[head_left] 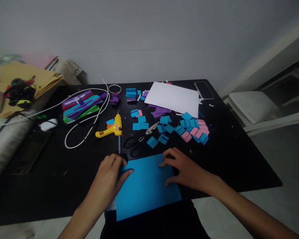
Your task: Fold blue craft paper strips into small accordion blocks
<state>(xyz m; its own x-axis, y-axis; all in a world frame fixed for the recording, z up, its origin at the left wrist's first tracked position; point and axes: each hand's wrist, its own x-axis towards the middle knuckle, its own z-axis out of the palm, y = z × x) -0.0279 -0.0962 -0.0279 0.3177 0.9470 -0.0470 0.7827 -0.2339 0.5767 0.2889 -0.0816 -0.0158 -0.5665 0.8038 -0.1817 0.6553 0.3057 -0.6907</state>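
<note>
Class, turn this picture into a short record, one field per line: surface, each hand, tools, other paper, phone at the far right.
surface: black table
left hand: at the blue sheet, far left corner
right hand: at its far right corner
tools: yellow glue gun, scissors
other paper: white sheet, pink pieces
phone: right of white sheet

The blue sheet (147, 192) and the white sheet (173, 98) are seen to be of smooth, matt paper, while the yellow glue gun (112, 130) appears moulded in slightly glossy plastic. Grey metal is seen in the blades (152, 128) of the scissors (141, 138); the black tabletop (226, 149) is finished smooth, with a low sheen.
</note>
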